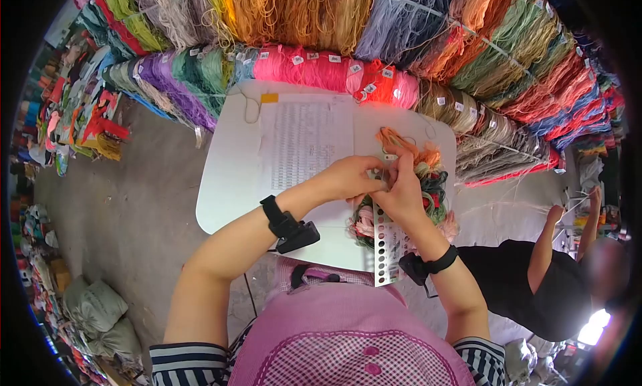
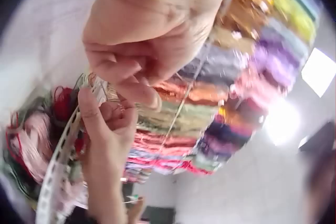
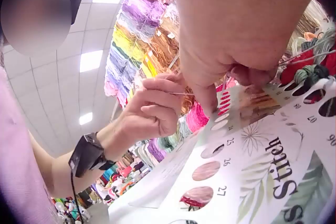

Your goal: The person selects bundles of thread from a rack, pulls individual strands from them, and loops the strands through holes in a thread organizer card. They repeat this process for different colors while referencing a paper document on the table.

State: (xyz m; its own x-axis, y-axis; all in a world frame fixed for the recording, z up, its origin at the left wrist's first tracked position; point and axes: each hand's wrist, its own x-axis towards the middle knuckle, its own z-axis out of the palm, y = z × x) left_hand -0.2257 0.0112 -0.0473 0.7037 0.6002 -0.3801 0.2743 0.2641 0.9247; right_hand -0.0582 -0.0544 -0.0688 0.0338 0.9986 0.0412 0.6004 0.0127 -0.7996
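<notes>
A white thread card [image 1: 384,269], with numbered holes along its edges and leaf prints, hangs over the table's front edge. My right hand [image 1: 401,195] grips its upper part, thumb at the row of holes in the right wrist view. Pink-red thread [image 3: 224,103] runs through several upper holes, while holes 25 to 27 show no thread. Close by on the left, my left hand [image 1: 348,178] has curled fingers pinching a thin pale thread [image 3: 181,94] that stretches toward the card. Orange, green, red and pink floss bundles [image 1: 431,162] lie around and under the card, partly hidden by my hands.
Printed chart sheets [image 1: 304,142] lie on the white table [image 1: 227,178], left of the hands. Racks of coloured thread skeins [image 1: 301,65] stand behind the table. Another person in black clothing [image 1: 508,279] is at the right. Grey sacks [image 1: 100,312] sit on the floor at left.
</notes>
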